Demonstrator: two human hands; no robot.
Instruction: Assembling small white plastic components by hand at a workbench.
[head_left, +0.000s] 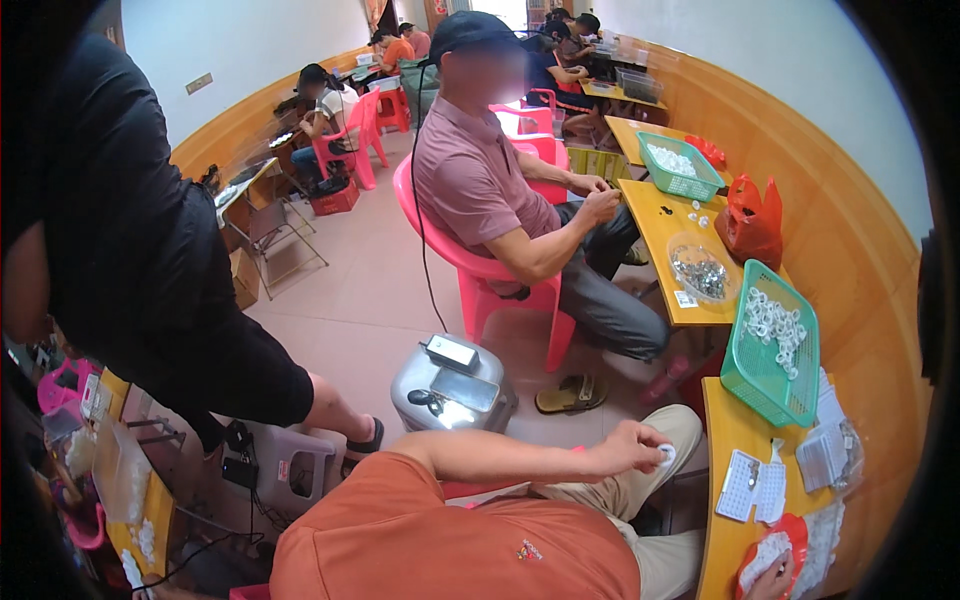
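My left hand (pixel 632 447) is closed in a pinch on a small white plastic ring (pixel 666 455), above my knee in light trousers. At the lower right edge my right hand (pixel 772 580) reaches over a red plastic bag (pixel 796 530) that holds small white pieces (pixel 768 551). Its fingers are bent together, and whatever lies between them is too small to make out. A white card tray with a grid of small holes (pixel 739 485) lies on the yellow table (pixel 722 430) between my hands. Beyond it stands a green basket (pixel 733 378) of white rings (pixel 772 325).
Clear plastic boxes (pixel 822 455) sit by the wall. A co-worker in a pink shirt (pixel 480 180) sits at the adjoining table, with a bowl of metal parts (pixel 700 272). A grey stool (pixel 452 385) carries devices and a cable. Someone in black (pixel 150 230) stands at left.
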